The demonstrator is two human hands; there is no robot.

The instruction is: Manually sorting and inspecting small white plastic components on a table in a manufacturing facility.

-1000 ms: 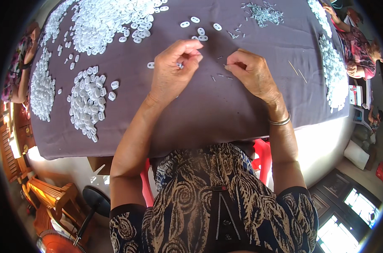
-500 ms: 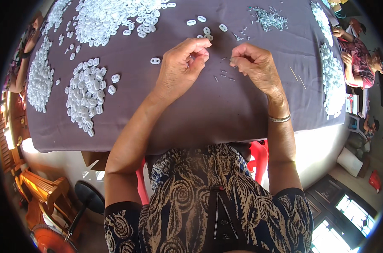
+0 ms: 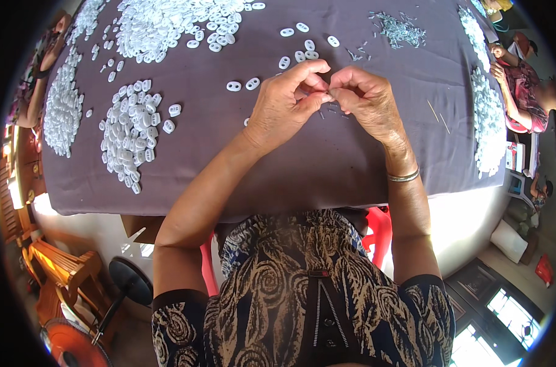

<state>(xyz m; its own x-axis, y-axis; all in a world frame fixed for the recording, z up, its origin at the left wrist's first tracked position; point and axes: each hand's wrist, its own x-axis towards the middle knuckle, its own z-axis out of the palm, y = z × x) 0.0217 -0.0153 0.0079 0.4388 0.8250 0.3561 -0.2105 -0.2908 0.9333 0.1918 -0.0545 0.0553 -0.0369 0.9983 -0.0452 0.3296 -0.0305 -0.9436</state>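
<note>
Over the cloth, my left hand [image 3: 285, 104] and my right hand [image 3: 371, 105] meet fingertip to fingertip. Both are closed in a pinch; what sits between the fingers is too small and too covered to make out. Several small metal pins [image 3: 332, 112] lie on the cloth just beneath the fingertips. Beyond my left hand are loose white oval plastic pieces with two holes [image 3: 310, 45]. Two more such ovals [image 3: 234, 86] rest to its left, and one is partly hidden by its wrist.
A dark cloth-covered table [image 3: 278, 177] bears a large heap of white ovals [image 3: 152, 30], a smaller pile [image 3: 131, 131] at left and a pile of pins [image 3: 401, 29] at far right. Two thin sticks [image 3: 438, 116] lie right. Another person [image 3: 522, 92] sits beyond the right edge.
My left hand has moved right to meet my right hand, and their fingertips now touch. White ovals that it covered before show to its left and beyond it.
</note>
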